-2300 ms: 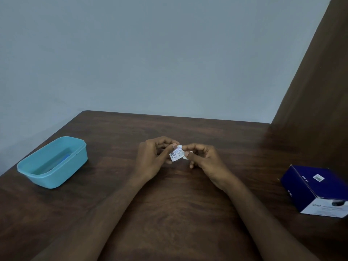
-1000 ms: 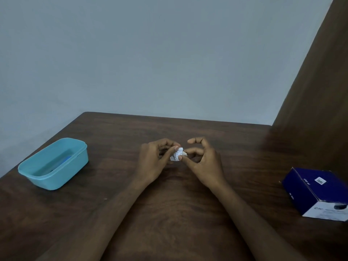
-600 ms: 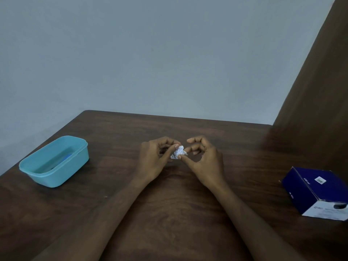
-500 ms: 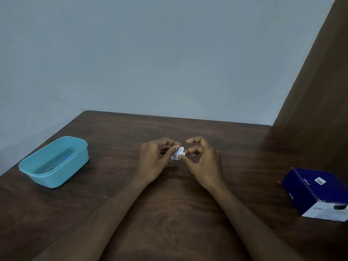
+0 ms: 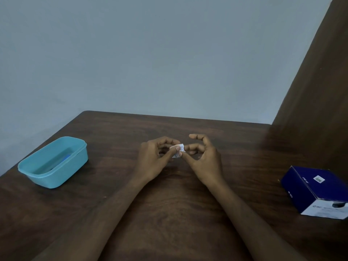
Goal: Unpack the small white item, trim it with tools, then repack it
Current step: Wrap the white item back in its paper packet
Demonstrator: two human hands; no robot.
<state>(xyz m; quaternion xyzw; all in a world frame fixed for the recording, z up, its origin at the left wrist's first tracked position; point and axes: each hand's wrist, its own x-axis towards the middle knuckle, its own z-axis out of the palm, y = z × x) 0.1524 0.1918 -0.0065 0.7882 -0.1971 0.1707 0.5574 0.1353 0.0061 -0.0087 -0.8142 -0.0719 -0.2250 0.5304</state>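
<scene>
Counter: dark wood, grey wall behind.
Packet: pinched in both hands' grip, steadied for opening.
Tub: nine o'clock.

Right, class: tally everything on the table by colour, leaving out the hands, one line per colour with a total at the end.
Teal: 1, the tub
Dark blue: 1, the box
White: 1, the small packet pinched between the left hand and the right hand
Total: 3
Something blue lies inside the tub, too unclear to count.
</scene>
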